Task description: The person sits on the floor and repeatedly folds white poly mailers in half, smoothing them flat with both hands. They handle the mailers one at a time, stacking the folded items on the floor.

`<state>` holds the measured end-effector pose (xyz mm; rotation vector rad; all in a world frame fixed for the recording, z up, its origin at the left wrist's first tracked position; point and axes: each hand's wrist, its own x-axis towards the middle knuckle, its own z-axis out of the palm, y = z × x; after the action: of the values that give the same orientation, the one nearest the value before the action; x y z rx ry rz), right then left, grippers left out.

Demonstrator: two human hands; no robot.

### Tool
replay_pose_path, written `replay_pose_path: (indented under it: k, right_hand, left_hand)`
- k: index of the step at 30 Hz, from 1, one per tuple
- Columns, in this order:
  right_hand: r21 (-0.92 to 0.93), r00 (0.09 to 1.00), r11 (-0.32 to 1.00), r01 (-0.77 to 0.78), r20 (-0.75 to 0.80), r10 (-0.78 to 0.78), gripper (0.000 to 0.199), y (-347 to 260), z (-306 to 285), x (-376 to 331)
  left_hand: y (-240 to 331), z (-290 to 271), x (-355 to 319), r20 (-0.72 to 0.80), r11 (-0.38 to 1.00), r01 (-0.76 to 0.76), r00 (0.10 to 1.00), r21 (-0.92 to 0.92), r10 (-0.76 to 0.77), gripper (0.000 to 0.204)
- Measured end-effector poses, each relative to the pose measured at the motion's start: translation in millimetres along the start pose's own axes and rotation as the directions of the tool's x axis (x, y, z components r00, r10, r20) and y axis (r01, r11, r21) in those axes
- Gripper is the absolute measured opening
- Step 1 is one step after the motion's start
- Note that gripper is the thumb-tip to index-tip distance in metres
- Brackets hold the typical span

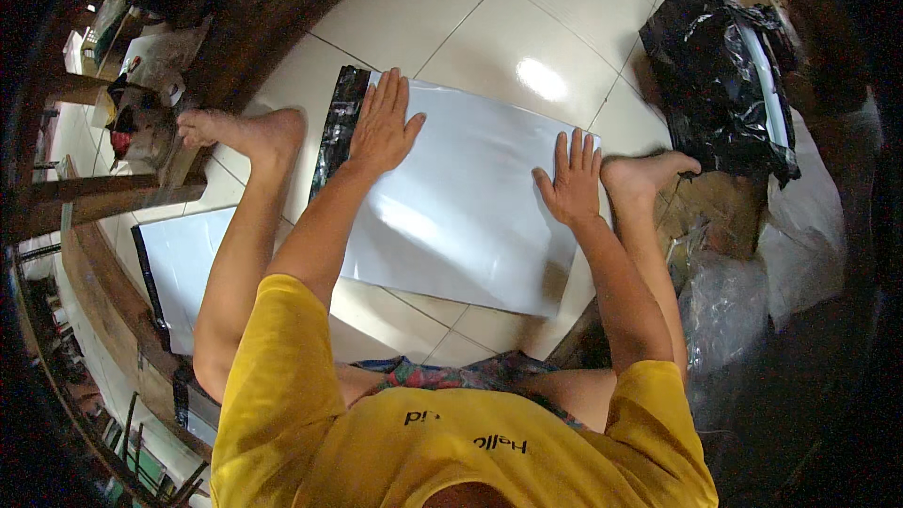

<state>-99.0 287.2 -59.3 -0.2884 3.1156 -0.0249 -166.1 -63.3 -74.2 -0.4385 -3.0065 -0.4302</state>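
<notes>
A large white plastic mailer bag point(461, 198) lies flat on the tiled floor between my legs. Its left end has a shiny black strip point(331, 146). My left hand point(384, 127) rests flat on the bag near that strip, fingers straight and pointing away from me. On the bag's right edge my right hand point(571, 181) lies flat as well, fingers stretched and the thumb apart. Neither hand grips anything.
Another white bag with a black edge point(183, 268) lies left, partly under my leg. A black plastic-wrapped bundle point(720, 75) stands at the far right, with clear plastic sheeting point(729, 306) nearer me. Wooden beams point(118, 198) and clutter line the left side.
</notes>
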Motion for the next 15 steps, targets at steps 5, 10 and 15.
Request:
replay_pose_path:
  k: [5,10,15]
  right_hand:
    - [0.275,0.992,0.954,0.119,-0.08,-0.1,0.054,-44,-46,-23]
    - [0.396,0.824,0.821,0.41,0.225,-0.52,0.022,-123,-62,-127]
    - [0.187,0.905,0.918,0.351,0.183,-0.383,0.022,-154,-38,-166]
  left_hand:
    - [55,-28,-61,0.169,0.928,-0.316,0.922,-0.197,0.349,0.05]
    - [107,-54,-173,0.29,0.83,-0.518,0.778,-0.205,0.557,0.038]
    - [109,-41,-198,0.261,0.86,-0.497,0.821,-0.113,0.508,0.03]
